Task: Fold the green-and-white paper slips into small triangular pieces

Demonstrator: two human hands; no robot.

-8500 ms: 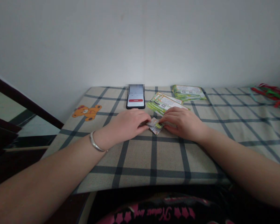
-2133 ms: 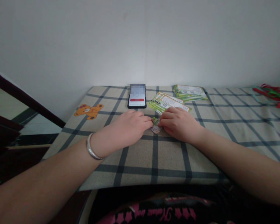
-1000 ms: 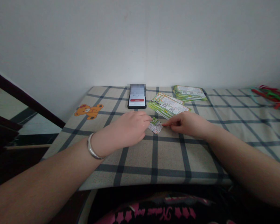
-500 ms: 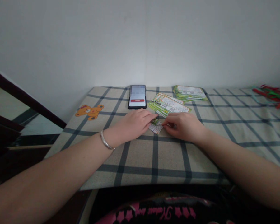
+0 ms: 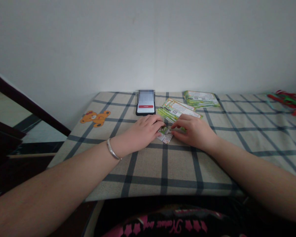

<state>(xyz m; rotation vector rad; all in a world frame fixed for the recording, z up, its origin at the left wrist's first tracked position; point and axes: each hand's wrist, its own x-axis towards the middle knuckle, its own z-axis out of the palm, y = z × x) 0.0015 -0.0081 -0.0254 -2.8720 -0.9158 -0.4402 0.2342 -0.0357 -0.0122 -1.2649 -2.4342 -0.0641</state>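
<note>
Leaflet point(image 5: 165, 136), folded small, flat on cloth point(image 5: 148, 171) between left hand point(image 5: 144, 130) and right hand point(image 5: 193, 131); fingertips point(image 5: 174, 129) touching it, grip unclear.

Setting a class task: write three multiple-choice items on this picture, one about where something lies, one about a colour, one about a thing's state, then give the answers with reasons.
1. Where does the black smartphone lie?
A. Right of the red ribbons
B. Left of the green printed paper leaflets
C. On the floor

2. What colour is the bear sticker on the grey-checked beige cloth?
A. Blue
B. Orange
C. Purple

3. What state is the small folded printed paper in?
A. Lying on the cloth between the left hand and right hand
B. Raised high in the air
C. Tucked under the phone

Answers:
1. B: it lies beside the leaflets.
2. B: the sticker shows orange.
3. A: it rests on the cloth, with both hands at it.
</note>
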